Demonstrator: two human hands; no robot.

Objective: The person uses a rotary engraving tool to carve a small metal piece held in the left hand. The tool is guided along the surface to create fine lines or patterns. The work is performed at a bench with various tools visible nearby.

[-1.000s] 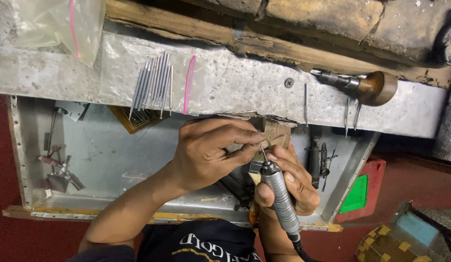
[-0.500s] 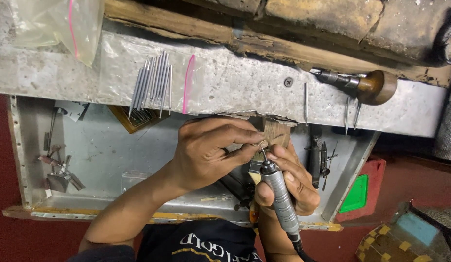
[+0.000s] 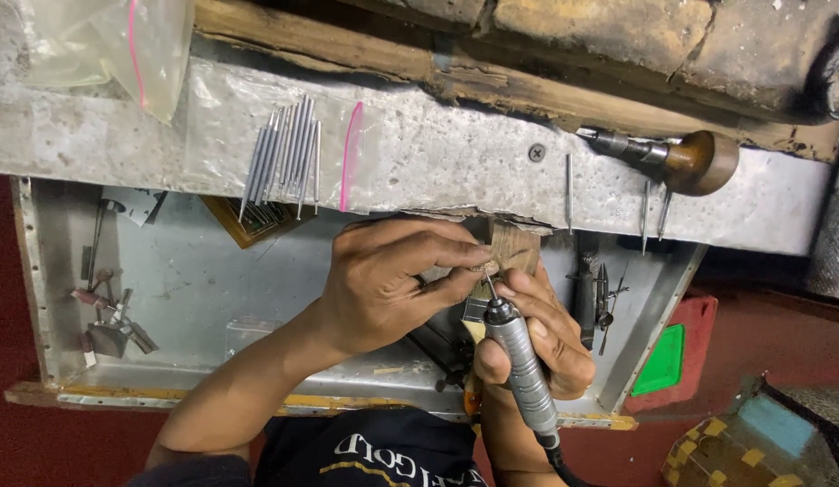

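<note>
head view: metal tray holds small tools, perhaps burrs.

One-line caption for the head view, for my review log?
Right hand holds a rotary handpiece to a small piece pinched by the left hand at a wooden bench peg.

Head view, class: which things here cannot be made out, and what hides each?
- Small workpiece: too small, pinched under the left hand fingertips.
- Rotary handpiece: its cord is cut off by the bottom edge.
- Clutter under the right hand: hidden by both hands.
</note>
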